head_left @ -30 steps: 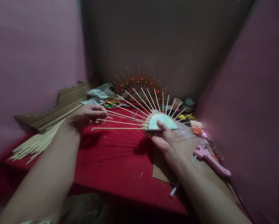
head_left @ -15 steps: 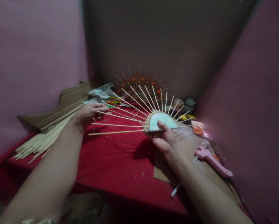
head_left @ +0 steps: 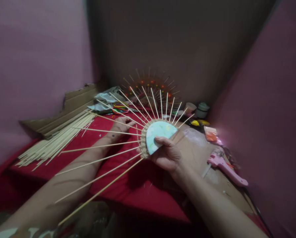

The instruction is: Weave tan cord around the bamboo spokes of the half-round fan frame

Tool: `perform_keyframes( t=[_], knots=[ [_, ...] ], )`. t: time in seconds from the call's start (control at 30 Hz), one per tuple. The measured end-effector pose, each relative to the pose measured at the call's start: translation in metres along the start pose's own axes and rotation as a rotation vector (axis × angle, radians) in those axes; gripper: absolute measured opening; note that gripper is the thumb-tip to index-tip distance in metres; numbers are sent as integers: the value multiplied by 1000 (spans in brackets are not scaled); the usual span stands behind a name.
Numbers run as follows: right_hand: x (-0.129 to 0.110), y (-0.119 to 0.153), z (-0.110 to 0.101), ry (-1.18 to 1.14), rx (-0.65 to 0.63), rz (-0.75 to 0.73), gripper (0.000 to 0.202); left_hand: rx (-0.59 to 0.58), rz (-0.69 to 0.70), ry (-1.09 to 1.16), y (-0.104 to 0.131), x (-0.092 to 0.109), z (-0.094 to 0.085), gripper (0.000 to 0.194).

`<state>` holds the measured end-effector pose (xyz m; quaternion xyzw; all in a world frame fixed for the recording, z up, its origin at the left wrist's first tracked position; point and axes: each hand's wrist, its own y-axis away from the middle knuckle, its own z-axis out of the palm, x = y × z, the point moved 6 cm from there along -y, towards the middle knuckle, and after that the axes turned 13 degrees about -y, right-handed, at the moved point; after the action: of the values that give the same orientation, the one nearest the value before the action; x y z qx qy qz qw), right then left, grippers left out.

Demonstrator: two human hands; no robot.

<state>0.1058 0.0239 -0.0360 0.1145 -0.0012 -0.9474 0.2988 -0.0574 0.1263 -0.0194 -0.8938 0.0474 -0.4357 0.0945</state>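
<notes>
A half-round piece (head_left: 160, 132) with a pale blue-green face has a woven rim (head_left: 143, 142) along its curve, and several thin sticks fan out from it. My right hand (head_left: 168, 153) grips it at the straight edge, thumb on the face. The fan is tilted, with its left sticks pointing down toward my left forearm. Behind those sticks, my left hand (head_left: 124, 123) is over the red cloth with its fingers bent together; what they hold, if anything, is too small to make out.
Loose sticks (head_left: 51, 145) lie beside cardboard (head_left: 76, 102) on the left. At the right are a pink glue gun (head_left: 226, 168), a small orange packet (head_left: 210, 134) and a lidded jar (head_left: 202, 109). A decorated rayed piece (head_left: 148, 86) stands at the back.
The half-round piece has turned, its left sticks swinging downward, and shifted slightly left with my right hand. My left hand has moved right, behind the sticks.
</notes>
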Motion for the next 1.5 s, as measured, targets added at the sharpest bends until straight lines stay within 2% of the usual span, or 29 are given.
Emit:
perform_keyframes(
  t=[0.13,0.4,0.5,0.63,0.73,0.83,0.93,1.03,1.27,1.5],
  knots=[
    [-2,0,0,12,13,-20,27,102,-3,-23,-3,-3,-13,21],
    [-3,2,-4,50,40,2,27,69,-7,48,-2,-6,-4,21],
    [-6,0,-5,54,40,-19,26,50,-41,140,-4,-9,-12,21],
    [-10,-4,-5,56,27,-40,23,33,-94,276,-7,-15,-31,20],
    [-18,-6,-9,39,58,-94,20,-21,-120,331,-5,-18,-44,17],
    [-29,-9,-12,32,56,-157,19,-126,-138,347,-2,-21,-52,15],
    [-38,-10,-14,33,54,-210,21,-215,-115,346,1,-23,-58,18],
    [-41,-9,-16,37,85,-226,18,-242,-67,376,4,-21,-63,19],
    [-42,-8,-16,34,147,-253,18,-99,35,474,12,-5,-77,17],
    [-42,-11,-23,23,171,-224,18,85,35,543,6,-13,-85,15]
  ],
)
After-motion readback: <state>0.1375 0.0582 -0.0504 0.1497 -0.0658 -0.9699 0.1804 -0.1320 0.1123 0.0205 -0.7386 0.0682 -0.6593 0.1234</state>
